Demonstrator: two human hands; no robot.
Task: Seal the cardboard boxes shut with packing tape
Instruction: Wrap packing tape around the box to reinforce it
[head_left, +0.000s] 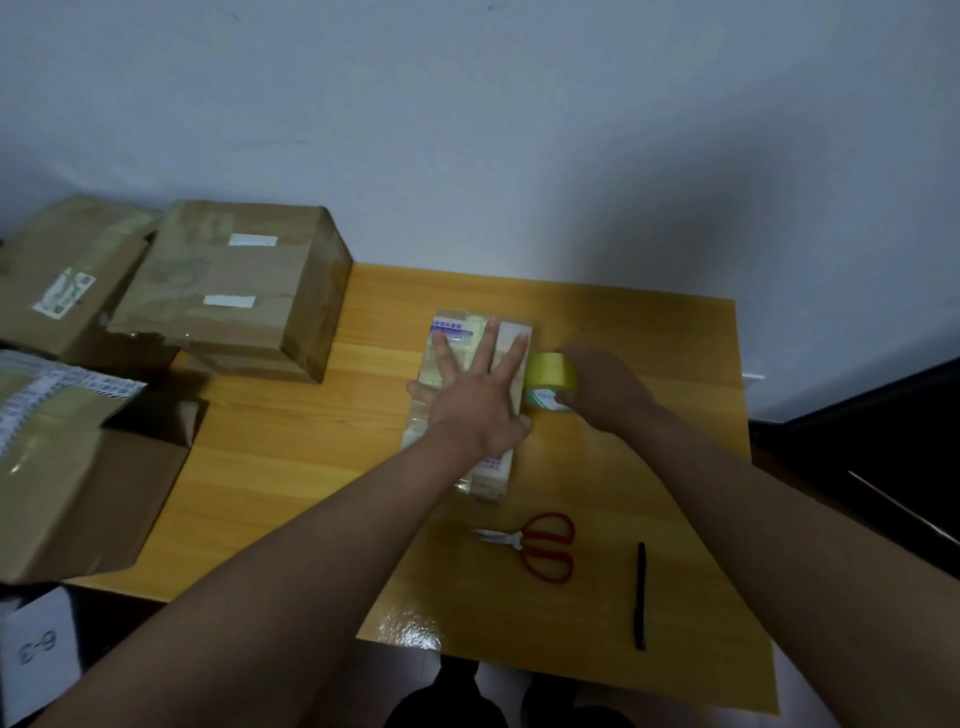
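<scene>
A small flat box (451, 444), wrapped in glossy tape and printed with blue text, lies in the middle of the wooden table (649, 332). My left hand (475, 392) presses flat on its top with fingers spread. Right beside the box's right edge, my right hand (605, 387) grips a roll of yellow packing tape (549, 376). The roll touches or nearly touches the box's side.
Red-handled scissors (540, 545) and a black pen (640, 595) lie near the table's front edge. Several brown cardboard boxes are stacked at the left: a taped one (244, 291) at the back, another (62, 280) behind it, an open-flapped one (88, 493) in front.
</scene>
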